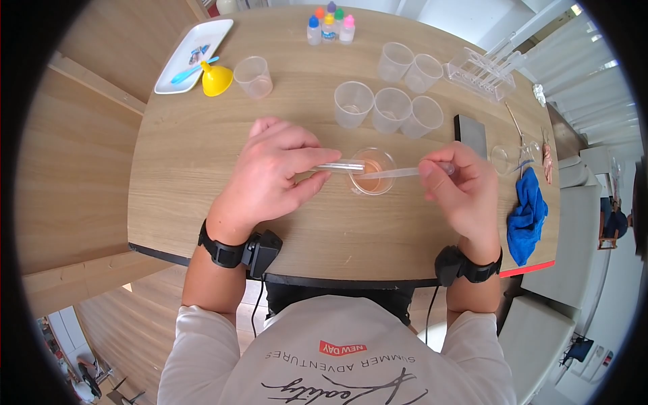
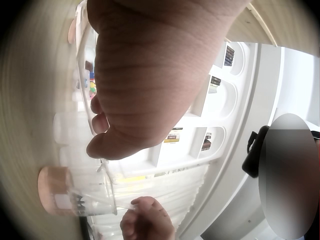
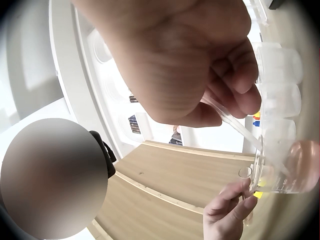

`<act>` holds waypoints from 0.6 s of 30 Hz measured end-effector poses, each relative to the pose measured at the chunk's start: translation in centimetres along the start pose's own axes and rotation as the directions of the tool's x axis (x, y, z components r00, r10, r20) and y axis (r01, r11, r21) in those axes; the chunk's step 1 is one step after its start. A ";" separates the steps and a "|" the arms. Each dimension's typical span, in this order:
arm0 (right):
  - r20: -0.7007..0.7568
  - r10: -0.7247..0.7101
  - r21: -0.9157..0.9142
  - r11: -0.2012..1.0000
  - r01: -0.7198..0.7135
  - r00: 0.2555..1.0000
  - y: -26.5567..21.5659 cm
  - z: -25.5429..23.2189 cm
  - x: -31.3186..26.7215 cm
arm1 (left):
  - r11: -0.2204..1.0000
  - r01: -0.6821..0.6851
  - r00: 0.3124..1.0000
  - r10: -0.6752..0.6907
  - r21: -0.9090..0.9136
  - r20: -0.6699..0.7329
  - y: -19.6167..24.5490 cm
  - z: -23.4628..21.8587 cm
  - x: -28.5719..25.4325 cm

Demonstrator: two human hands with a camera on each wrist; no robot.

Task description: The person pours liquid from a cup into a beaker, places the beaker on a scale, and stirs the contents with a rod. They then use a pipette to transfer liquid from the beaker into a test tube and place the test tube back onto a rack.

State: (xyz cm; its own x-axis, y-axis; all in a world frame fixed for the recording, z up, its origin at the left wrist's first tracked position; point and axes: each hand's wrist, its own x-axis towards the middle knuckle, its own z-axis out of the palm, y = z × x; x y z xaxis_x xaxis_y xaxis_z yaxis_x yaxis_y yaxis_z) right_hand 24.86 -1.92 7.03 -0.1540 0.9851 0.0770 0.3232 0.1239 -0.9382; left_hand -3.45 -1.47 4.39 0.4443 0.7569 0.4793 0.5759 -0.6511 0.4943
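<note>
A glass beaker with pinkish-orange liquid in its lower part stands on the table between the hands. My left hand pinches a clear glass test tube between thumb and fingers, its mouth end at the beaker's left rim. From the right, my right hand grips a translucent plastic dropper pipette, which slants down through the beaker's mouth. In the right wrist view, the pipette's lower end shows inside the beaker, and the left hand holds the tube upright beside the rim.
Behind the beaker stand several clear plastic cups; another cup sits by a yellow funnel and a white tray. Small dropper bottles are at the back. A tube rack, black box and blue cloth lie right.
</note>
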 end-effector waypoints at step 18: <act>-0.105 0.067 0.454 0.891 -0.012 0.992 1.3 -4.5 1.5 | 1.000 0.007 1.000 -0.007 0.001 -0.006 0.1 0.0 0.0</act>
State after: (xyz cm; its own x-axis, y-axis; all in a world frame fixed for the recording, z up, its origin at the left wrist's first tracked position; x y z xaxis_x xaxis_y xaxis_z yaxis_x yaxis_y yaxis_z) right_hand 29.21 0.30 7.46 -0.0331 0.9982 0.0491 -0.1340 0.0442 -0.9900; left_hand -3.45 -1.56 4.44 0.4362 0.7610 0.4802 0.5797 -0.6458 0.4968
